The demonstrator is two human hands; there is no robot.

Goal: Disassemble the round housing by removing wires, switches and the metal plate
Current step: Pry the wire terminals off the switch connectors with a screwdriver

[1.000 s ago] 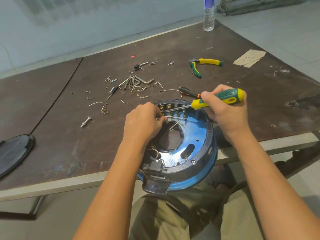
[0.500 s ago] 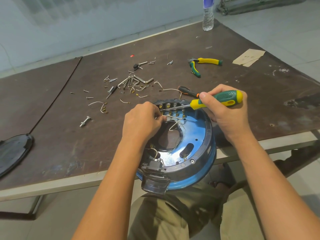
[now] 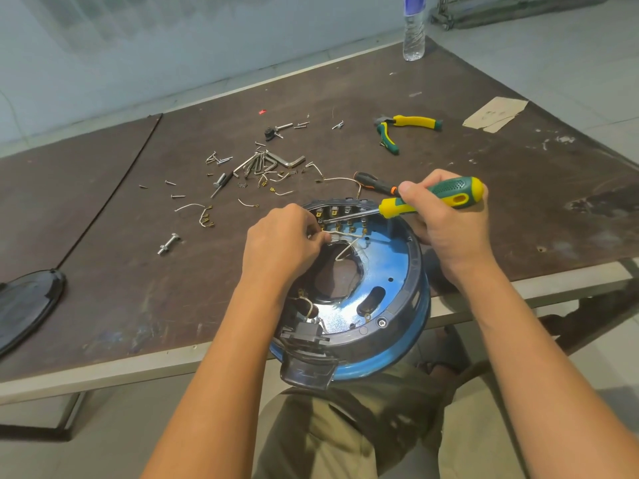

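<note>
- One round housing (image 3: 420,271) leans on the worktop (image 3: 518,219) edge (lap-braced, likely for leverage);
- left grip (image 3: 280,247) pinches a white wire (image 3: 342,233) inside its far rim;
- right grip (image 3: 446,229) clasps the screwdriver (image 3: 449,190), tip levering there.

Single head-worn wide-angle view, facing forward and down.

The camera sits above the person's lap and looks steeply down across the near edge of the worktop (image 3: 138,288). It is close enough that both forearms enter from the bottom edge. The left grip (image 3: 280,247) and right grip (image 3: 449,229) sit near the middle of the frame, at the round housing (image 3: 387,271). Farther off, the worktop runs to its far corner, where a bottle (image 3: 414,36) is cut by the top edge. The wall (image 3: 138,46) fills the upper left and the floor (image 3: 570,46) the upper right.
</note>
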